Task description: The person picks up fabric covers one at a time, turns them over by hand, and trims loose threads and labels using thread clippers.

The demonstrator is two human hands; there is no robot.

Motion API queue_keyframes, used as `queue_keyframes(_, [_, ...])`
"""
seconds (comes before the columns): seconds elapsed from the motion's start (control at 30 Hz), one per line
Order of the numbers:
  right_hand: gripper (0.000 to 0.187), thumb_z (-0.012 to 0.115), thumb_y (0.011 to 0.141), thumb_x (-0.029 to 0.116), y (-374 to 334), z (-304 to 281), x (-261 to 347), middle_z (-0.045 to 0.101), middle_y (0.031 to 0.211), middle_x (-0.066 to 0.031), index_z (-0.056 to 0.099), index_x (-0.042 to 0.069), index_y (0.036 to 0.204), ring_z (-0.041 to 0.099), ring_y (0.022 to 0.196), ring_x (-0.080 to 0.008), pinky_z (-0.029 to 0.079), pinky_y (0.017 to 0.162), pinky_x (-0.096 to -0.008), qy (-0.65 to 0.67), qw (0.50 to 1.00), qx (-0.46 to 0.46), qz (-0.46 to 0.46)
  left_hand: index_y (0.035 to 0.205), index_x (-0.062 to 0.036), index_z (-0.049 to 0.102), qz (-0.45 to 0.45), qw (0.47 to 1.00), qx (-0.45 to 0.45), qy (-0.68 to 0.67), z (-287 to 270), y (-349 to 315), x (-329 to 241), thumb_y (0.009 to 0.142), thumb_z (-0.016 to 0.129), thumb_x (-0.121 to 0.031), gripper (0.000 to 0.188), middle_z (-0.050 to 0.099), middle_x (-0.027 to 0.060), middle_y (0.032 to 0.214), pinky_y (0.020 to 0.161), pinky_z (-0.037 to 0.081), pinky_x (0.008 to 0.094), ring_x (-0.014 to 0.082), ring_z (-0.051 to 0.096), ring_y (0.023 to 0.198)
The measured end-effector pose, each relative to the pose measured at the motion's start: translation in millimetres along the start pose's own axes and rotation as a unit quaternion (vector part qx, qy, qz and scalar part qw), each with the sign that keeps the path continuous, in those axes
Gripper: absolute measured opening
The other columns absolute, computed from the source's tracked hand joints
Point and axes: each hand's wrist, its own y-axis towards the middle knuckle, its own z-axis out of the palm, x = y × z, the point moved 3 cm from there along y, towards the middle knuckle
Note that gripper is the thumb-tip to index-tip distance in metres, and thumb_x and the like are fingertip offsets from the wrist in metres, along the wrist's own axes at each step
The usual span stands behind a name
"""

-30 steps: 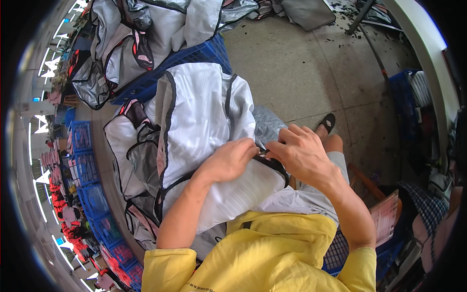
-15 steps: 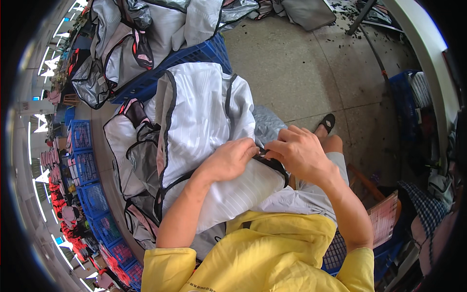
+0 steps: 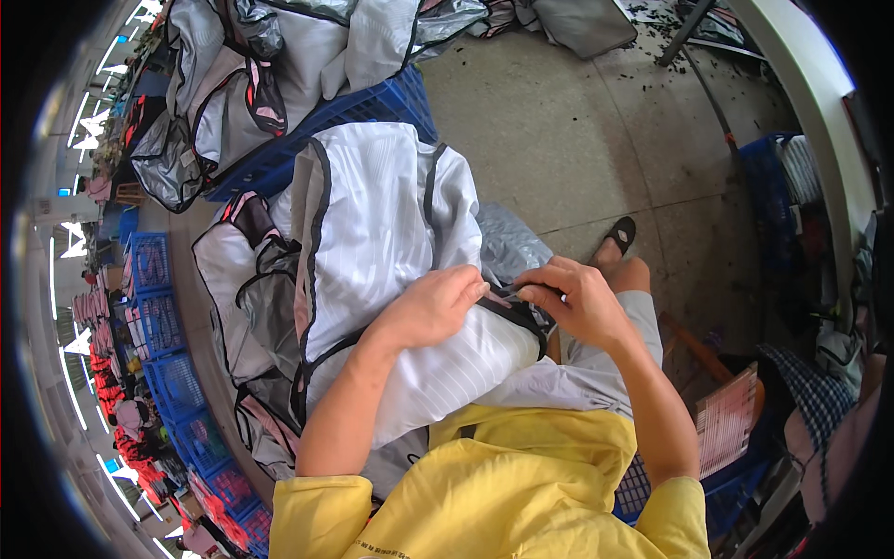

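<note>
Across my lap lies a white striped fabric bag piece (image 3: 368,214) edged with black binding (image 3: 317,247). My left hand (image 3: 433,306) is closed on the bag piece's edge, thumb and fingers pinched together. To its right, my right hand (image 3: 573,296) is also closed, its thumb and fingertips pinched beside the black trim. What sits between those fingertips is too small to make out. A short stretch of dark and pinkish edge shows between the two hands. Silver-grey lining (image 3: 507,244) pokes out just beyond them.
Beyond my lap, a blue plastic crate (image 3: 372,107) is heaped with similar grey and white pieces (image 3: 307,56). More folded pieces (image 3: 247,307) hang at my left. A row of blue crates (image 3: 182,382) stands farther left. At the right are a table leg and another blue crate (image 3: 768,172).
My right hand has drawn a little to the right, widening the gap between the hands, and its fingers have turned. My left hand stays on the fabric edge.
</note>
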Motion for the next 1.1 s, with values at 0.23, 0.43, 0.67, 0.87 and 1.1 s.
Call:
queue_keyframes(0.23, [0.02, 0.074, 0.095, 0.024, -11, -2, 13, 0.071, 0.096, -0.0116, 0.074, 0.008, 0.106, 0.069, 0.088, -0.0335, 0.054, 0.073, -0.0433, -0.082, 0.996, -0.019, -0.019, 0.11, -0.0007, 0.062, 0.003, 0.994, 0.005, -0.107, 0, -2, -2, 0.103, 0.062, -0.016, 0.017, 0.066, 0.0154, 0.091, 0.08, 0.051, 0.0385, 0.0312, 0.066, 0.087])
queue_keyframes(0.43, [0.027, 0.077, 0.094, 0.021, -29, 0, -5, 0.069, 0.096, -0.016, 0.069, 0.003, 0.112, 0.069, 0.088, -0.0357, 0.054, 0.074, -0.0434, 0.035, 0.997, -0.064, 0.035, 0.105, -0.0032, 0.07, 0.039, 0.989, 0.021, -0.144, -6, -7, -8, 0.092, 0.075, -0.009, 0.015, 0.067, 0.0103, 0.095, 0.079, 0.051, 0.0308, 0.0219, 0.065, 0.085])
queue_keyframes(0.67, [0.028, 0.079, 0.089, 0.015, -61, 15, 39, 0.063, 0.104, -0.0105, 0.07, 0.004, 0.113, 0.067, 0.089, -0.0299, 0.057, 0.07, -0.0404, -0.141, 0.973, -0.171, -0.058, 0.093, -0.0011, 0.072, 0.058, 0.994, -0.053, -0.08, -2, -12, -16, 0.087, 0.074, 0.002, 0.007, 0.067, 0.0088, 0.097, 0.083, 0.052, 0.0332, 0.0252, 0.066, 0.093])
queue_keyframes(0.87, [0.03, 0.08, 0.088, 0.014, -71, 35, 51, 0.063, 0.099, -0.0089, 0.07, 0.005, 0.115, 0.066, 0.086, -0.0267, 0.055, 0.065, -0.0371, -0.208, 0.953, -0.217, -0.036, 0.093, -0.0021, 0.069, 0.162, 0.978, -0.115, -0.056, -4, -19, -20, 0.086, 0.074, 0.003, 0.01, 0.063, 0.0068, 0.09, 0.077, 0.051, 0.035, 0.0257, 0.064, 0.087])
queue_keyframes(1.1, [0.028, 0.08, 0.087, 0.013, -68, 36, 59, 0.062, 0.096, -0.0075, 0.07, 0.007, 0.112, 0.066, 0.084, -0.0249, 0.054, 0.064, -0.0359, -0.231, 0.946, -0.22, -0.057, 0.095, -0.0007, 0.068, 0.099, 0.984, -0.11, -0.1, -3, -25, -19, 0.087, 0.069, 0.009, 0.013, 0.054, 0.0063, 0.094, 0.08, 0.048, 0.03, 0.0209, 0.058, 0.087])
